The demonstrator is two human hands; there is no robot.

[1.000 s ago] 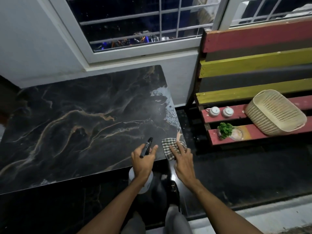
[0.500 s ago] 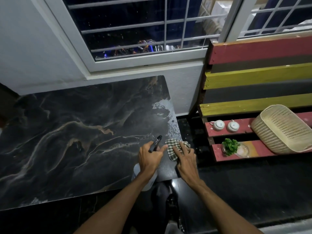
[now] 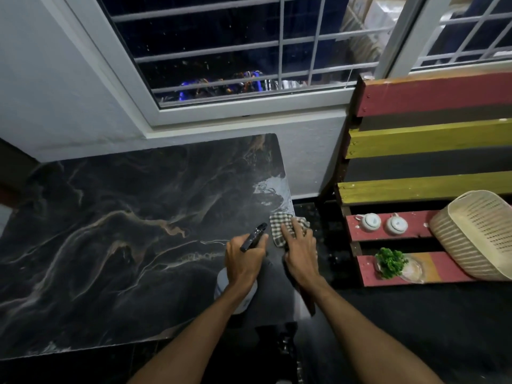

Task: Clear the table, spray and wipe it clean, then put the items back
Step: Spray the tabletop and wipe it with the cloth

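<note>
Head view. The dark marbled table [image 3: 116, 231] filled the left and centre of the frame, bare except for the tools in use. The left hand [image 3: 243, 259] was closed around the neck of a spray bottle [image 3: 235, 293], its black trigger head [image 3: 253, 236] pointing toward the upper right; the pale body of the bottle showed below the wrist, at lower centre. The right hand [image 3: 300, 245] lay flat, fingers spread, pressing a checked cloth [image 3: 279, 224] onto the table's right edge — pressing rather than gripping. A pale wet patch [image 3: 274, 192] sat just above the cloth, toward the table's far right corner.

At the right of the frame, well apart from the table, a slatted bench [image 3: 432, 134] carried the cleared items: two small white cups [image 3: 383, 223], a green sprig on a clear dish [image 3: 393, 263] and a cream plastic basket [image 3: 476, 236] lying tilted.

Handling, by judgement: the cloth was soft and limp, likely damp, and would follow the palm best under flat downward pressure — bunching if dragged by one corner. The bottle appeared to be light plastic, best held at the neck with a finger free for the trigger. The cups looked fragile and small, suited to a pinch at the handle or rim; the basket looked light and stiff, liftable by its rim.
</note>
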